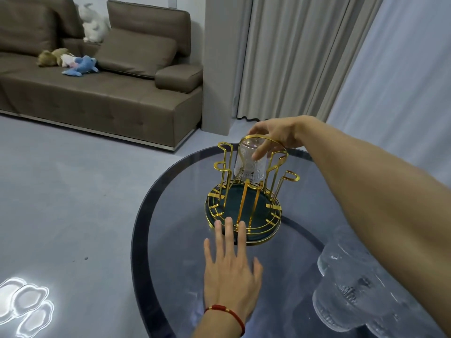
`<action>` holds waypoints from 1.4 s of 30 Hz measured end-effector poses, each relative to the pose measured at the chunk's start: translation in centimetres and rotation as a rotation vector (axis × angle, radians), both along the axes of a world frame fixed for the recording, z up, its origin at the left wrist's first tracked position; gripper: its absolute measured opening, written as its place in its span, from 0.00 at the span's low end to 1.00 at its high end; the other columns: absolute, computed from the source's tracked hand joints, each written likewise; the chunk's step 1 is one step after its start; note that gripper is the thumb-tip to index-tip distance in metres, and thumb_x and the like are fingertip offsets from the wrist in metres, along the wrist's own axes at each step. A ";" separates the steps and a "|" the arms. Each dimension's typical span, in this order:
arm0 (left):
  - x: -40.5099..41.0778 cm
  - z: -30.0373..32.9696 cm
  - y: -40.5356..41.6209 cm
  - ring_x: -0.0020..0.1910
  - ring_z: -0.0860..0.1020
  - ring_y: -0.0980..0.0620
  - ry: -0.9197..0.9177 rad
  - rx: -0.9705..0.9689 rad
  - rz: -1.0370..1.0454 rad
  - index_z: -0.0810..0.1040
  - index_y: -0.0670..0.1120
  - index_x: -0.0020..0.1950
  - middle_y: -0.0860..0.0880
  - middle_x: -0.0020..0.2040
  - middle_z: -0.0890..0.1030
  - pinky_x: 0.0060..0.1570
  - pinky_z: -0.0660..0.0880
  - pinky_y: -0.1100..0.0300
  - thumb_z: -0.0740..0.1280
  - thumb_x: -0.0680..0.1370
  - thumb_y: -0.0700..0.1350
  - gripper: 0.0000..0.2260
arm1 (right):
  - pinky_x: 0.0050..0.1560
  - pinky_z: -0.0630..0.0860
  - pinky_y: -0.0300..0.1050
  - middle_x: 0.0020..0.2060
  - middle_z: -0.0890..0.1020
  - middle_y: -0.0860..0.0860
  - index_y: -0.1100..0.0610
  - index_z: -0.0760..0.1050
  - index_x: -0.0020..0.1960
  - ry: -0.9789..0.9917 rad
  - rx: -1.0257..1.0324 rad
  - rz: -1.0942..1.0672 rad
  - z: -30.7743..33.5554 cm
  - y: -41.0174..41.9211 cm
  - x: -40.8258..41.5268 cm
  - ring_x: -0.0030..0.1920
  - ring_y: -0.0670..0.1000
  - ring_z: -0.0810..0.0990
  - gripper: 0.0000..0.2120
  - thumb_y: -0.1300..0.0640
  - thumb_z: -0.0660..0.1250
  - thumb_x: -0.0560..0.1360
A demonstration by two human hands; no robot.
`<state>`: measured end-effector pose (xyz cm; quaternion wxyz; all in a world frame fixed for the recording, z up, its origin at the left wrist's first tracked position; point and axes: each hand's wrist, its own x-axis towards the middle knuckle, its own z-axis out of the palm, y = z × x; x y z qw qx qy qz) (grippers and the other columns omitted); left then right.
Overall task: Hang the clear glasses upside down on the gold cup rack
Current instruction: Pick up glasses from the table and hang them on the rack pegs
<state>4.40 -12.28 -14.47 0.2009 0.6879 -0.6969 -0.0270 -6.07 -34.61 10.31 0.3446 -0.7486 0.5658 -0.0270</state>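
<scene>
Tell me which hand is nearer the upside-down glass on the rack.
Right. The right hand grips the glass from above on the rack; the left hand lies flat on the table, fingertips at the rack's base.

Gold cup rack (pixel 244 206): upright prongs crowd the centre, one carrying an inverted glass (pixel 250 162). Open worktop (pixel 170 240) lies left; clustered glasses (pixel 353 284) block the right.

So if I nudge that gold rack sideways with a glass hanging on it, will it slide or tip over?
The gold cup rack looks like thin wire on a round dark tray, so it is probably light and may slide on the smooth glass table. The upside-down glass sits high on a prong, so tipping seems possible. The left hand at the base likely steadies it.
</scene>
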 end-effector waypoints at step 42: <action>-6.2 10.0 7.5 0.53 0.78 0.56 0.858 0.236 -0.428 0.69 0.55 0.68 0.51 0.60 0.75 0.51 0.80 0.53 0.71 0.75 0.49 0.23 | 0.77 0.48 0.70 0.53 0.81 0.55 0.58 0.77 0.64 0.419 -0.897 -0.347 -14.9 32.4 -12.5 0.61 0.59 0.78 0.33 0.33 0.62 0.71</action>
